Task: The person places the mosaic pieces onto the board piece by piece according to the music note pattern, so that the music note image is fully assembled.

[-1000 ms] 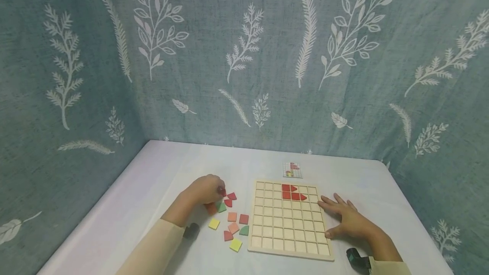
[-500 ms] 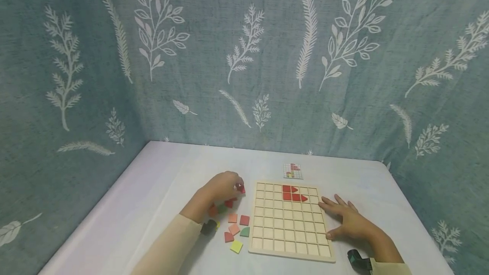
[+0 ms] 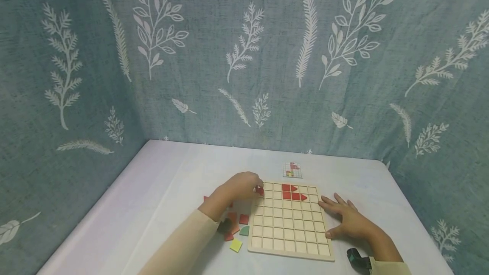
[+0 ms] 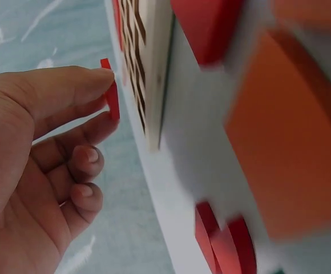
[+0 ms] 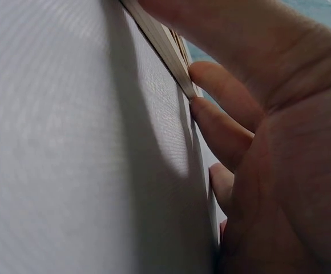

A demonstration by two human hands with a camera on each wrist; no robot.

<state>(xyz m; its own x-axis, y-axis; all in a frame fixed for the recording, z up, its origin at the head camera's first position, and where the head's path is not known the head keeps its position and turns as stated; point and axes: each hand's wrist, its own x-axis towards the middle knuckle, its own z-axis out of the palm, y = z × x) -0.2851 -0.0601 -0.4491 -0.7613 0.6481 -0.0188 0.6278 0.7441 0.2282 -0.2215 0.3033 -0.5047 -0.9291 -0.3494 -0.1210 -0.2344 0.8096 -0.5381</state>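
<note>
My left hand [image 3: 241,186] pinches a thin red tile [image 4: 113,94] between thumb and fingertips, its other fingers loosely bent. In the head view it hovers over the back left corner of a wooden grid board [image 3: 291,254]. Several red tiles [image 3: 296,196] sit in two rows near the board's back edge, each row ending in a point at its right. The right hand [image 3: 345,222] lies with spread fingers along the board's right edge. In the right wrist view, its fingertips [image 5: 202,71] touch the board's side.
Left of the board lie loose tiles, among them a red square [image 3: 244,219], a green rounded piece [image 3: 244,231] and a yellow square [image 3: 236,245]. My left forearm hides some of them. A small pattern card [image 3: 292,170] lies behind the board.
My left hand has carried the red tile rightward from the loose pile to the board's back left corner. The right hand has stayed at the board's edge.
</note>
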